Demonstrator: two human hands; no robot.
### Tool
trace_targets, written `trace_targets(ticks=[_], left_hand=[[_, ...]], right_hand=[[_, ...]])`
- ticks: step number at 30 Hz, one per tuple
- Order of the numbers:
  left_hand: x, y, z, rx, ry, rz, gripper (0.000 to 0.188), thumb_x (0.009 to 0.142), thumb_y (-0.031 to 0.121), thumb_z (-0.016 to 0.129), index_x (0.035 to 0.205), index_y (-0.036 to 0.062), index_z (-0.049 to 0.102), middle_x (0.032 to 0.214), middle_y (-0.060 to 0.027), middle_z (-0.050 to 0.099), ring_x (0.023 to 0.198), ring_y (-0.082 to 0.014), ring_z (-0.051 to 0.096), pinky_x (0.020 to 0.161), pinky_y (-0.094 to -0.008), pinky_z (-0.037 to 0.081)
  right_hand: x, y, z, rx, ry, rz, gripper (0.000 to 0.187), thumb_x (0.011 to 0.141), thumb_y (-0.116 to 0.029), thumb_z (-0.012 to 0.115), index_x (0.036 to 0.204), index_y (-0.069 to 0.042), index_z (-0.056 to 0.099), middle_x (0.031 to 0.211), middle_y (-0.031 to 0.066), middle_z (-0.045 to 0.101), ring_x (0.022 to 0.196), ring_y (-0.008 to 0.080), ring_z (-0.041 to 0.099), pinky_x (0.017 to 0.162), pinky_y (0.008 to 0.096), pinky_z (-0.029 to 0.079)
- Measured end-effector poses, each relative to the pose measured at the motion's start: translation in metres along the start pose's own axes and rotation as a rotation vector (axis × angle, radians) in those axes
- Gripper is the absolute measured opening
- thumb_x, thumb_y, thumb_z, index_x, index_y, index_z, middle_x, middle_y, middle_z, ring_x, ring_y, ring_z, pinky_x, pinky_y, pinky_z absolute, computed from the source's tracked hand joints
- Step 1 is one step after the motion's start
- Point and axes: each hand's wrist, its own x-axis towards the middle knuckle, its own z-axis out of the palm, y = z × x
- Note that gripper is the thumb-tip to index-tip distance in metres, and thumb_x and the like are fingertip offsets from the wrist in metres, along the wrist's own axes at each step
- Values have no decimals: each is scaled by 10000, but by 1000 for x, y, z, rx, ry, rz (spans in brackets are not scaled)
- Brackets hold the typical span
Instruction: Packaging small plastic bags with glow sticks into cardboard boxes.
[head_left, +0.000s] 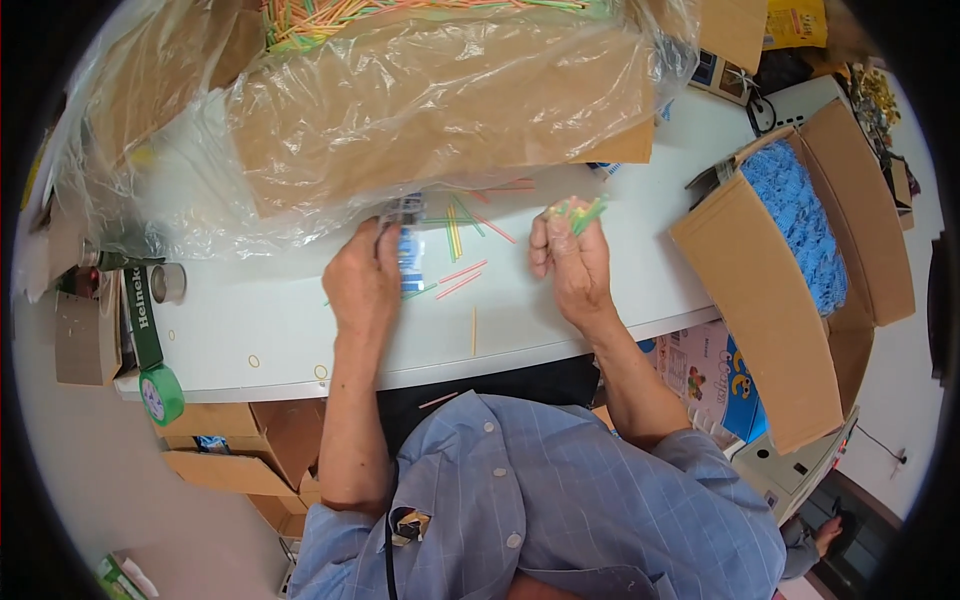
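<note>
nearest, by the front edge of the desk (pixel 250 310), lie a few thin rubber bands (pixel 248 362) and, closer to the middle, a lone yellow straw (pixel 474 331). beyond them, the person's left hand (pixel 363 275) seems to pinch a blue-and-white packet (pixel 411 262) by its side, perhaps to leave its face uncovered; some of those fingers are hidden. the right hand (pixel 577 262) has its fingers curled round a bunch of straws (pixel 588 212) above the desk, likely to hold the thin pieces together. the bunch looks mostly green and yellow, slightly blurred, its ends a little uneven. between the hands, loose straws (pixel 454 233) in green, yellow and pink lie scattered, in no clear order. to the right stands an open carton (pixel 755 290) of blue pieces (pixel 800 220). farthest, a big box (pixel 625 150) draped in clear plastic (pixel 150 190) holds a heap of coloured straws (pixel 330 22), the plastic probably serving as a liner.
</note>
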Motion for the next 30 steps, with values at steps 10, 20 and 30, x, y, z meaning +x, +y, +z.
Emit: trace_targets(ticks=[10, 20, 30], left_hand=[[-15, 32, -24, -117, 237, 357, 589, 763, 102, 802, 1292, 6, 560, 1235, -234, 599, 1141, -437, 555, 942, -453, 468], [-12, 97, -20, -376, -625, 576, 1335, 459, 203, 958, 1526, 25, 176, 1541, -245, 282, 1393, -432, 343, 1122, -475, 364], [-26, 73, 3, -532, -706, 300, 1251, 578, 175, 927, 1538, 41, 136, 1505, -235, 347, 1362, -403, 411, 1076, -442, 436]], right_hand=[[3, 13, -23, -236, 152, -216, 199, 1062, -203, 397, 1016, -17, 452, 812, 78, 523, 672, 138, 502, 630, 281, 446], [-34, -28, 23, 597, -145, 638, 374, 1047, -254, 456, 1346, -28, 456, 1161, 87, 598, 993, 142, 606, 827, 300, 522], [-30, -27, 22, 435, -252, 768, 292, 1042, -263, 458, 1189, -31, 555, 1034, 44, 602, 962, 131, 583, 838, 291, 489]])
